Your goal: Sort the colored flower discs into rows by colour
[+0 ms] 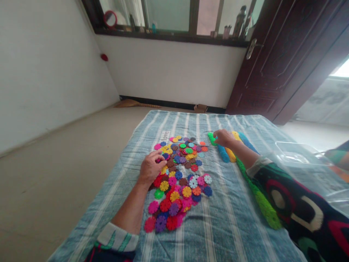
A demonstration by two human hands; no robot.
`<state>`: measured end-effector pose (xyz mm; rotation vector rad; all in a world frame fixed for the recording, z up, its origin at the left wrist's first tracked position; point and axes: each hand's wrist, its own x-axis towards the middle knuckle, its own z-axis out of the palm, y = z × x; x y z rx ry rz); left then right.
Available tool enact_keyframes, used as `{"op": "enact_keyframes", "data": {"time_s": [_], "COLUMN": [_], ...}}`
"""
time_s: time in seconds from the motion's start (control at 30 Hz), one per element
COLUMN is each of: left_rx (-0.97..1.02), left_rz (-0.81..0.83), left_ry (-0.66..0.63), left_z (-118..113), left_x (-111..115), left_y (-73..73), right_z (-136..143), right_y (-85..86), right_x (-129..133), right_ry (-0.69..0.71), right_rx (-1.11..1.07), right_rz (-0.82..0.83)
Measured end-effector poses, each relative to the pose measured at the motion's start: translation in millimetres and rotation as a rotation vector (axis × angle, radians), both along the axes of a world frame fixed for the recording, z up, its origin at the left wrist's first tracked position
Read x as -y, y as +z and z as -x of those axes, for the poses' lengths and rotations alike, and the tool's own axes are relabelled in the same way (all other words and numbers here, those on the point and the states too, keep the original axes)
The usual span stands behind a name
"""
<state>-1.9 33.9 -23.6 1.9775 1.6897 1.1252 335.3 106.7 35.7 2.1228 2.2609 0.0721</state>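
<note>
Notched plastic discs (pixel 174 196) in many colours lie in a loose pile on a striped cloth. At the pile's left edge is my left hand (pixel 152 168), its fingers curled and pressed together beside a blue disc; what they pinch, if anything, is hidden. My right hand (pixel 225 138) reaches to the far right, with thumb and fingers closed on a short row of green discs (pixel 212 139). Beneath and beside that hand lie rows of discs stacked on edge: a blue row (pixel 223 154), a yellow row (pixel 231 155) and a long green row (pixel 264 205).
The blue striped cloth (pixel 223 222) covers the table. A clear plastic box (pixel 297 154) stands at the right edge, near my right sleeve. A label reading "love" (pixel 165 135) lies beyond the pile. A brown door (pixel 275 54) is behind on the right.
</note>
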Motion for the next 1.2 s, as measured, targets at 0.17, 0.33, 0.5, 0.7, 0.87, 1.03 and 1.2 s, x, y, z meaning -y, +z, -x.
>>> {"op": "enact_keyframes", "data": {"time_s": [0.17, 0.33, 0.5, 0.7, 0.87, 1.03, 1.2], "left_rx": [-0.001, 0.000, -0.016, -0.013, -0.023, -0.025, -0.024], "left_rz": [0.001, 0.005, 0.007, 0.002, 0.003, -0.003, -0.008], "left_ry": [0.008, 0.010, 0.009, 0.006, 0.008, 0.010, 0.011], "left_z": [0, -1, -2, -1, 0, 0, -1], "left_x": [0, 1, 2, 2, 0, 0, 1], "left_y": [0.4, 2.0, 2.2, 0.4, -0.9, -2.1, -1.8], "right_z": [8, 16, 18, 43, 77, 91, 93], "right_y": [2.8, 1.1, 2.0, 7.0, 3.6, -3.1, -6.3], "right_x": [4, 6, 7, 19, 31, 28, 25], "right_ry": [0.094, 0.166, 0.163, 0.215, 0.324, 0.368, 0.393], "right_rx": [0.024, 0.064, 0.074, 0.008, -0.104, -0.133, -0.124], "right_rz": [0.027, 0.073, 0.077, 0.048, 0.038, 0.049, 0.077]}}
